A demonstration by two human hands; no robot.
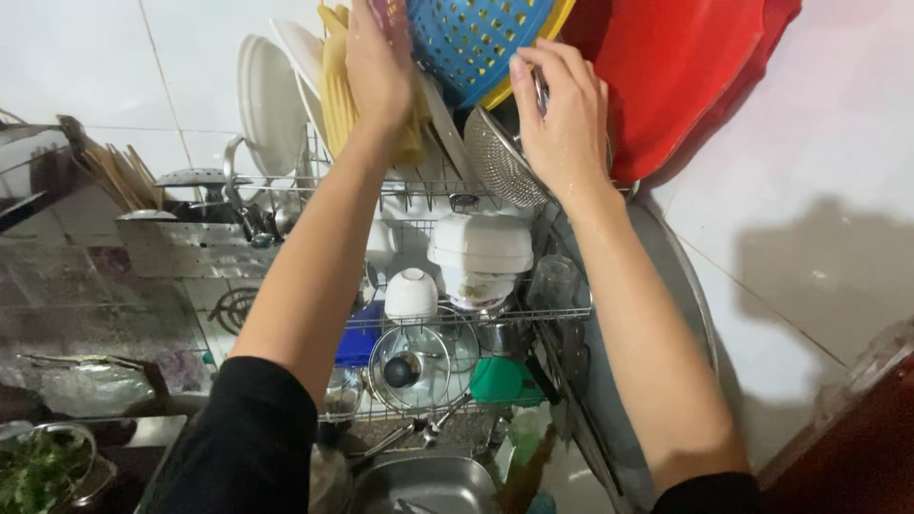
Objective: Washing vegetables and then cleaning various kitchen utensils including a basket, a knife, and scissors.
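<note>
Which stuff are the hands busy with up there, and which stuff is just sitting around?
In hand:
left hand on the yellow rack piece
right hand on the metal strainer
blue colander just above

Just sitting:
white bowls
white plates
glass lid
chopsticks
red basin

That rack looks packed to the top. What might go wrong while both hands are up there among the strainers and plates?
The blue colander sits high on the stack, with the left hand against it; a nudge might tip it off. The right hand is at the metal strainer, which leans above the white bowls, so it may slip onto them. The upright white plates beside could get knocked.
</note>
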